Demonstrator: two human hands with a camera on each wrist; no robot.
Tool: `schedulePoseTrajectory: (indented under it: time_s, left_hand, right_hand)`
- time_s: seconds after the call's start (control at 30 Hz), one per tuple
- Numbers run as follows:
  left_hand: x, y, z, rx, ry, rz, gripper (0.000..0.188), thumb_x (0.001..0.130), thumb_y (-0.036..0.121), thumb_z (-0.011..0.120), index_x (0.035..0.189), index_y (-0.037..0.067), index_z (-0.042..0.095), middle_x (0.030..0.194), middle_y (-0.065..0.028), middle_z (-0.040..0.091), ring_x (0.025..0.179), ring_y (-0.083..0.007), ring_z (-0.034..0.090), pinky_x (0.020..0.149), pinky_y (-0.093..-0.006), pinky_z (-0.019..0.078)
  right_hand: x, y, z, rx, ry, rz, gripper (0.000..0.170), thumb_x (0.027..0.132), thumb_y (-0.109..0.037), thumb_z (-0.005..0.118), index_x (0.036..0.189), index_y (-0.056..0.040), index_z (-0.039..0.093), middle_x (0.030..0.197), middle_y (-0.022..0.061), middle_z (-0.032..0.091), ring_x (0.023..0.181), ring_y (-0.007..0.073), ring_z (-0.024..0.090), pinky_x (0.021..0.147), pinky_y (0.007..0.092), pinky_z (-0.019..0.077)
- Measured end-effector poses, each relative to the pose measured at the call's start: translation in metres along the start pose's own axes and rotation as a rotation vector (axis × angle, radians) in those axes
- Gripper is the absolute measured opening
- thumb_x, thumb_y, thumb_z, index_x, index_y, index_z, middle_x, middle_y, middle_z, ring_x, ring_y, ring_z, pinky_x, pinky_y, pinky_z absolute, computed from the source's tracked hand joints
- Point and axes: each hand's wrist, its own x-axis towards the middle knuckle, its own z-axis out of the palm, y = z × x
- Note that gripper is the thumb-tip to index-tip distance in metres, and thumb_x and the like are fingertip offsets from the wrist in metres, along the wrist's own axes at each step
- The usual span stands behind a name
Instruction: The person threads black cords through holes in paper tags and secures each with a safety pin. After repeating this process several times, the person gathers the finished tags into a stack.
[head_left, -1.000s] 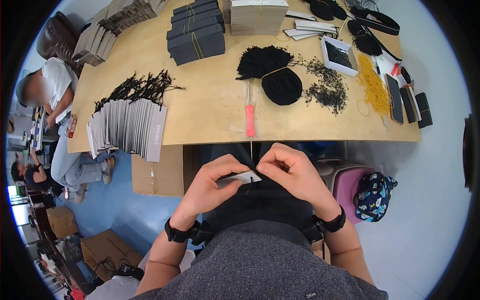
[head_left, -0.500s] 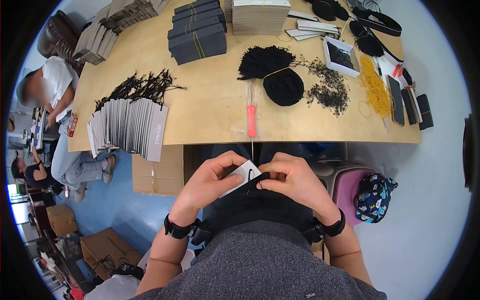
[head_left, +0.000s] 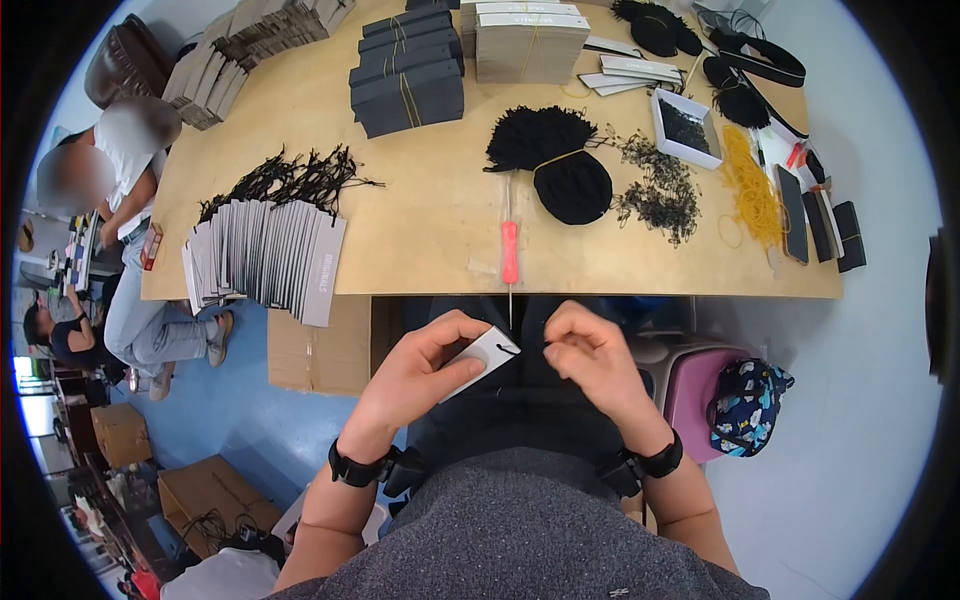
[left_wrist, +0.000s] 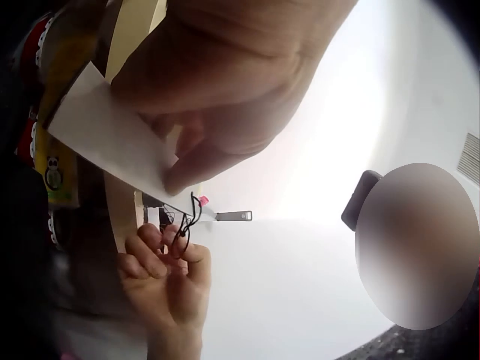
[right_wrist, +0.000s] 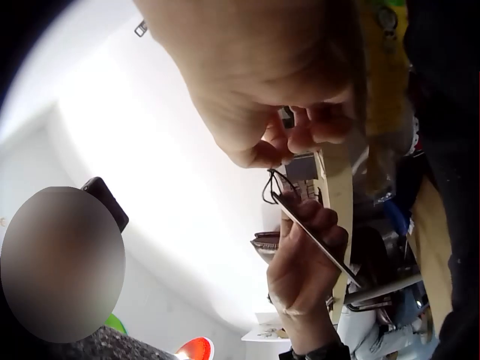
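My left hand (head_left: 425, 365) grips a white hang tag (head_left: 485, 362) between thumb and fingers, above the lap. A black string (left_wrist: 187, 217) is looped through the tag's end. In the right wrist view the string (right_wrist: 276, 184) runs from the tag's tip to the fingertips of my right hand (head_left: 592, 358), which pinch it. That hand is a short way right of the tag, with its fingers curled. Ahead of both hands, a tool with a red handle (head_left: 510, 252) lies on the table, its thin metal shaft sticking out over the edge.
Strung tags (head_left: 265, 255) are fanned out at the table's left. A bundle of black strings (head_left: 572, 185), loose black pins (head_left: 660, 195), a white box (head_left: 690, 150) and yellow rubber bands (head_left: 750, 190) lie to the right. Banded dark stacks (head_left: 408, 98) stand behind. Two people are at left.
The tag was seen nearly edge-on, then turned its white face up. My right hand worked at the tag's end, then drew away to the right with the string.
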Motion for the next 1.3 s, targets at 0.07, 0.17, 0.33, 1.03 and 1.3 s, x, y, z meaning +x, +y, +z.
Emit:
schedulePoseTrajectory:
  time_s: [0.07,0.17,0.33,1.03,1.3]
  left_hand:
    - [-0.003,0.008,0.007,0.047,0.065,0.008,0.034,0.09,-0.008,0.06,0.124,-0.001,0.06,0.108,-0.0001,0.056,0.104,-0.0085,0.057,0.093,-0.0244,0.0459]
    - [-0.013,0.004,0.002,0.153,0.134,0.014,0.038,0.09,-0.008,0.061,0.127,0.002,0.059,0.112,-0.0012,0.058,0.107,-0.0104,0.058,0.096,-0.0255,0.0457]
    - [-0.028,0.009,0.001,0.443,0.18,0.186,0.04,0.086,-0.011,0.061,0.123,0.005,0.064,0.107,-0.0083,0.062,0.101,-0.0201,0.063,0.088,-0.0301,0.0502]
    - [-0.002,0.031,-0.091,1.294,1.124,0.33,0.057,0.086,0.017,0.071,0.138,0.004,0.052,0.141,-0.0189,0.048,0.13,-0.0374,0.041,0.109,-0.054,0.0269]
    - [-0.041,0.019,-0.142,1.458,1.003,-0.155,0.099,0.089,0.058,0.062,0.151,-0.009,0.025,0.161,-0.0271,0.02,0.152,-0.0421,0.007,0.117,-0.0644,-0.0015]
  right_hand:
    - [0.003,-0.003,-0.009,-0.015,0.135,-0.131,0.01,0.084,0.008,0.059,0.088,0.0,0.057,0.094,0.0013,0.048,0.078,0.0066,0.049,0.069,0.0218,0.0393]
    - [0.012,-0.026,-0.018,-0.51,0.388,-0.421,0.012,0.075,0.008,0.061,0.081,0.0001,0.056,0.092,0.0068,0.053,0.069,0.0117,0.051,0.061,0.0268,0.0425]
    - [0.027,-0.053,-0.011,-0.898,0.407,-0.599,0.009,0.072,0.006,0.061,0.078,0.0,0.057,0.085,0.0083,0.056,0.058,0.0167,0.054,0.055,0.0312,0.0449]
    - [0.152,-0.087,0.075,-0.474,-0.546,0.299,0.04,0.1,-0.021,0.059,0.13,0.0018,0.048,0.106,0.0126,0.068,0.088,0.0191,0.07,0.075,0.03,0.057]
    - [0.165,-0.04,0.124,0.028,-0.646,0.502,0.071,0.101,-0.011,0.053,0.156,0.0047,0.01,0.152,0.0268,0.033,0.133,0.0298,0.049,0.106,0.0355,0.0465]
